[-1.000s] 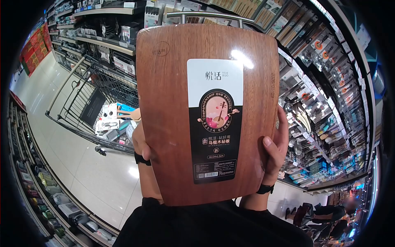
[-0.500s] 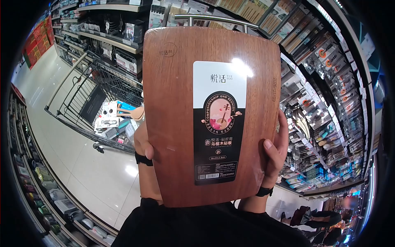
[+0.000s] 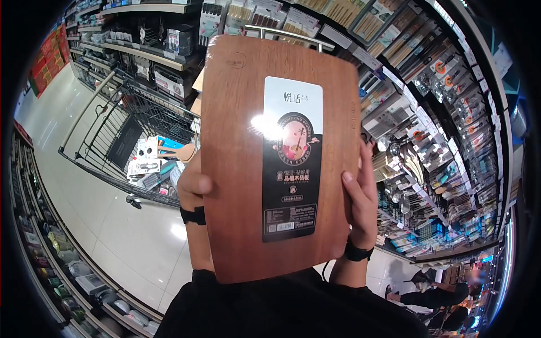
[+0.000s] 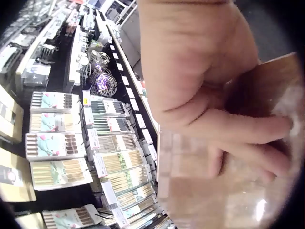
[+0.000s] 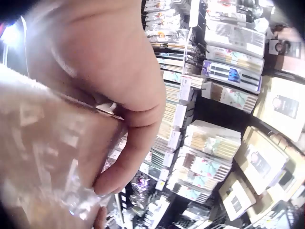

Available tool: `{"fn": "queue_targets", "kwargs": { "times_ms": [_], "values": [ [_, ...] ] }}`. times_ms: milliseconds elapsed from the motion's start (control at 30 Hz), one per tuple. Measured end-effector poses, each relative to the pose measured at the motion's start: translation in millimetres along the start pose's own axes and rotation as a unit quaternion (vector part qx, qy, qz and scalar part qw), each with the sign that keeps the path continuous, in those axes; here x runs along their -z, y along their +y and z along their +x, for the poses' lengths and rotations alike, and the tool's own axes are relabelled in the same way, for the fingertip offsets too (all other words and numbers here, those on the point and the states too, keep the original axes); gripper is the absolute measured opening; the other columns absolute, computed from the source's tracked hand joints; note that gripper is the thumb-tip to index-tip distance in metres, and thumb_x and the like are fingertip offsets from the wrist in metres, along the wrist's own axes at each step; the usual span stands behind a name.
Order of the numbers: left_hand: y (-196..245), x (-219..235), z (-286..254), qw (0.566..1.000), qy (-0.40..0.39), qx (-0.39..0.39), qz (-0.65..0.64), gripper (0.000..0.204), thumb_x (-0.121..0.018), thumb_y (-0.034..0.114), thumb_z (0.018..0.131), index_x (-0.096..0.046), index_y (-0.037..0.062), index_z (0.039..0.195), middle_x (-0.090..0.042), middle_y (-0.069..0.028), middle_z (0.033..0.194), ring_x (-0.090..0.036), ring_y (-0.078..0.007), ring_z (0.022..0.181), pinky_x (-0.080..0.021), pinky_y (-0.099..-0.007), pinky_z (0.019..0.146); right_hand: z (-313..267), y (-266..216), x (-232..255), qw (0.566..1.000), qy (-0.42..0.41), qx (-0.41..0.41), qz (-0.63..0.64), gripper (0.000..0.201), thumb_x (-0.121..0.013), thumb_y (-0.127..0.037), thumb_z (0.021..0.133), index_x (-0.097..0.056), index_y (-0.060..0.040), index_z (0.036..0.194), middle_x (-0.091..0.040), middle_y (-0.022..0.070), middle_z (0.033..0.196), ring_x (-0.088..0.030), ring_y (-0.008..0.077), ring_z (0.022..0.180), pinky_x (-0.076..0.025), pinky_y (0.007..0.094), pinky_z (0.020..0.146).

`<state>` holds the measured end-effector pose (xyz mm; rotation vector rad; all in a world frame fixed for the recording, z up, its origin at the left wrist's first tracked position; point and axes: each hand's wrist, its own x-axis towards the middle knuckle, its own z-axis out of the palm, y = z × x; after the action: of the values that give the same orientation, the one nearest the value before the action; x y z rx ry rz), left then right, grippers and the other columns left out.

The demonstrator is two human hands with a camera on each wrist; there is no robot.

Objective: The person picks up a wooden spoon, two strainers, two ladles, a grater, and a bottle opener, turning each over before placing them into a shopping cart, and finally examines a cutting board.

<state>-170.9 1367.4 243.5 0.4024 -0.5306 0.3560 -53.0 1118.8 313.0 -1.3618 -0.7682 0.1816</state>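
A large reddish-brown wooden cutting board (image 3: 234, 169) in clear wrap stands upright before my chest in the head view. A white and black label (image 3: 290, 194) runs down its front, with a glare spot over its left edge. My left hand (image 3: 195, 179) grips the left side, thumb at the edge; in the left wrist view its fingers (image 4: 243, 126) spread over the board's back. My right hand (image 3: 364, 197) holds the opposite side, thumb on the front edge. Seen from the right wrist, its fingers (image 5: 136, 152) bend around to the wrapped back.
To the left is a shopping cart (image 3: 132, 124) holding packaged goods and wooden utensils (image 3: 179, 152). Racks of hanging kitchen tools (image 3: 428, 163) line the right. Packs of chopsticks (image 4: 55, 133) and boxed boards (image 5: 281, 109) fill shelves ahead. Another person (image 3: 439, 296) is at the lower right.
The board has turned slightly, and its right edge and my right hand have shifted left. The glare has moved from the upper right to the label's left edge. Both hands keep their hold.
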Motion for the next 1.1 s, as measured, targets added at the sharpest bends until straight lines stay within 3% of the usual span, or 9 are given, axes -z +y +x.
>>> {"fn": "queue_targets", "kwargs": {
  "times_ms": [67,267,367,500,667,733,967,1033,1100],
  "values": [
    [-7.8,-20.0,3.5,0.977,0.165,-0.002,0.136,0.098,-0.074,0.033,0.065,-0.032,-0.0086,0.143,-0.049,-0.0237,0.135,-0.054,-0.0303,0.121,-0.045,-0.0382,0.100,7.4,21.7,8.9,0.996,-0.030,-0.081,-0.032,0.061,-0.051,-0.015,0.099,-0.023,0.0023,0.150,-0.037,0.0166,0.148,-0.038,0.0210,0.135,-0.031,0.0326,0.111],
    [1.7,-1.0,33.3,0.911,0.044,0.155,0.381,0.062,-0.072,0.036,0.079,-0.058,-0.0062,0.122,-0.065,-0.0148,0.111,-0.062,-0.0181,0.101,-0.049,-0.0306,0.085,4.8,121.2,20.1,0.968,0.029,-0.236,0.078,0.041,-0.040,-0.031,0.105,-0.046,-0.0031,0.135,-0.057,0.0079,0.127,-0.053,0.0149,0.117,-0.040,0.0299,0.101],
    [-15.1,-11.8,41.2,0.797,-0.023,0.180,0.576,0.054,-0.068,0.051,0.084,-0.068,-0.0034,0.082,-0.065,-0.0110,0.069,-0.064,-0.0155,0.066,-0.049,-0.0334,0.059,0.2,136.8,13.8,0.960,0.076,-0.250,0.105,0.045,-0.035,-0.038,0.106,-0.050,-0.0031,0.131,-0.060,0.0073,0.120,-0.058,0.0158,0.109,-0.045,0.0308,0.096],
    [-24.3,-43.1,50.6,0.674,-0.134,0.189,0.702,0.069,-0.057,0.063,0.087,-0.068,-0.0058,0.087,-0.065,-0.0148,0.068,-0.065,-0.0251,0.063,-0.049,-0.0332,0.058,4.3,136.3,12.4,0.947,0.125,-0.268,0.125,0.052,-0.033,-0.047,0.105,-0.054,-0.0035,0.123,-0.063,0.0093,0.111,-0.061,0.0175,0.100,-0.050,0.0320,0.089],
    [-48.3,-51.4,51.2,0.767,-0.145,0.140,0.609,0.072,-0.058,0.063,0.088,-0.068,-0.0074,0.097,-0.063,-0.0135,0.064,-0.066,-0.0228,0.064,-0.050,-0.0323,0.060,2.2,147.5,21.8,0.938,0.077,-0.284,0.182,0.057,-0.036,-0.054,0.101,-0.051,-0.0027,0.122,-0.059,0.0102,0.096,-0.060,0.0231,0.091,-0.050,0.0378,0.084],
    [-51.1,-54.7,53.1,0.765,-0.186,0.182,0.589,0.060,-0.068,0.037,0.091,-0.056,-0.0085,0.128,-0.071,-0.0148,0.084,-0.070,-0.0159,0.073,-0.054,-0.0275,0.066,3.9,154.2,22.5,0.929,0.008,-0.277,0.246,0.056,-0.038,-0.053,0.100,-0.051,-0.0025,0.120,-0.059,0.0103,0.095,-0.060,0.0233,0.090,-0.049,0.0375,0.083],
    [-61.0,-30.0,56.3,0.837,-0.210,0.163,0.478,0.054,-0.071,0.015,0.088,-0.052,-0.0001,0.136,-0.070,-0.0139,0.105,-0.068,-0.0118,0.082,-0.054,-0.0242,0.076,20.4,175.6,12.0,0.833,-0.240,-0.226,0.444,0.050,-0.042,-0.048,0.098,-0.051,-0.0020,0.116,-0.057,0.0105,0.093,-0.058,0.0241,0.089,-0.048,0.0365,0.081],
    [-40.4,-15.1,53.7,0.850,-0.078,0.255,0.453,0.054,-0.069,0.011,0.088,-0.052,0.0046,0.139,-0.064,-0.0142,0.120,-0.067,-0.0134,0.091,-0.053,-0.0276,0.083,27.1,178.2,9.9,0.791,-0.305,-0.202,0.491,0.049,-0.043,-0.046,0.097,-0.051,-0.0018,0.114,-0.057,0.0105,0.093,-0.057,0.0243,0.088,-0.047,0.0362,0.080],
    [-18.0,0.2,56.0,0.815,-0.019,0.138,0.562,0.050,-0.066,0.009,0.089,-0.053,0.0057,0.138,-0.059,-0.0133,0.129,-0.058,-0.0208,0.116,-0.045,-0.0337,0.099,28.5,171.5,1.4,0.769,-0.328,-0.186,0.516,0.048,-0.044,-0.046,0.096,-0.051,-0.0017,0.114,-0.057,0.0106,0.092,-0.057,0.0244,0.088,-0.047,0.0360,0.080]
  ]
}}
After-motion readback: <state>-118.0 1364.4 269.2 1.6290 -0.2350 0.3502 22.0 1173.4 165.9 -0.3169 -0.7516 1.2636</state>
